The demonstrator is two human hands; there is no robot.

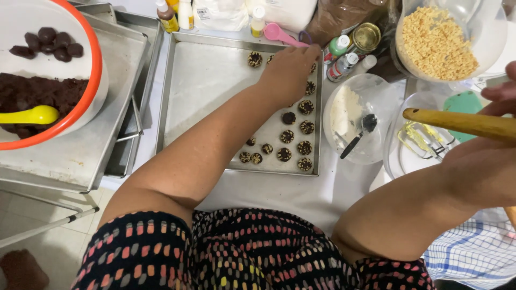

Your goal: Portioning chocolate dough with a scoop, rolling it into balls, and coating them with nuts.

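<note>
1. Chocolate balls (296, 137) studded with pale bits sit in rows on the right part of a shallow metal baking tray (209, 80), which lies on the white table in front of us; the left part of the tray is bare.
2. Our left hand (287, 70) reaches across to the far right corner of the tray, palm down with the fingers curled over the balls there; we cannot tell whether it pinches one, since the hand hides what lies beneath it.
3. One coated ball (255, 59) sits alone just left of that hand, at the far edge of the tray.
4. Our right hand (492, 161), at the right edge of the scene, is closed around a wooden handle (457, 122) that points left over a clear bowl (424, 139) holding pale yellow scraps.
5. Between the tray and that bowl stands another clear bowl (355, 118) with white cream and a dark spoon (360, 134) in it.
6. Far right, a large clear container (435, 43) is filled with crumbly golden bits.
7. Along the far side stand small bottles (341, 56) and a pink scoop (279, 34).
8. On the left, an orange-rimmed bowl (94, 70) holds dark dough, several plain dark balls (51, 44) and a yellow spoon (32, 114); it rests on stacked metal trays (75, 156).
9. Near right, a blue-checked cloth (473, 252) lies on the table.
</note>
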